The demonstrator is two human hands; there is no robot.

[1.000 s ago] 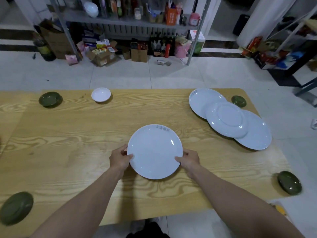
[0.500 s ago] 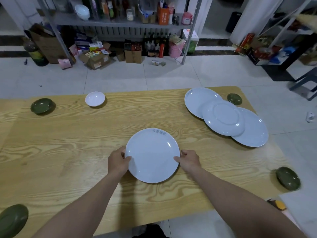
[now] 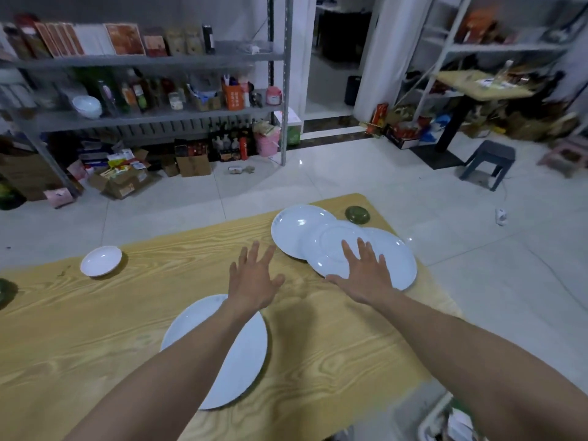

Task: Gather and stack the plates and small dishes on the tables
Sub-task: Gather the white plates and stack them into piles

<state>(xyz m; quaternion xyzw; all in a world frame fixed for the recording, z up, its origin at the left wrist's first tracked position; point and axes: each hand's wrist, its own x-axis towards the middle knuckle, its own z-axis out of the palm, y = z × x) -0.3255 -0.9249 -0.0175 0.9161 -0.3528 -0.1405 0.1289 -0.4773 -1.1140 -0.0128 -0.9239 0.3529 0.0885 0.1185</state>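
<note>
A white plate [image 3: 238, 364] lies on the wooden table [image 3: 334, 345] under my left forearm, with no hand on it. Three overlapping white plates sit at the far right: a far plate [image 3: 296, 227], an upside-down middle plate [image 3: 331, 249] and a right plate [image 3: 397, 259]. My right hand [image 3: 362, 272] reaches over the middle plate with straight spread fingers. My left hand [image 3: 254, 278] hovers open over bare wood, just left of the far plate. A small white dish [image 3: 101, 261] sits at the far left, and a small green dish [image 3: 357, 214] behind the plates.
Part of another green dish [image 3: 4, 292] shows at the left edge. Beyond the table are a tiled floor, metal shelving [image 3: 143, 116] with bottles and boxes, cartons on the floor, and a grey stool [image 3: 490, 162] at the right.
Both hands let go of the near white plate and reached forward and right toward the three overlapping plates. The camera view tilted up and to the right.
</note>
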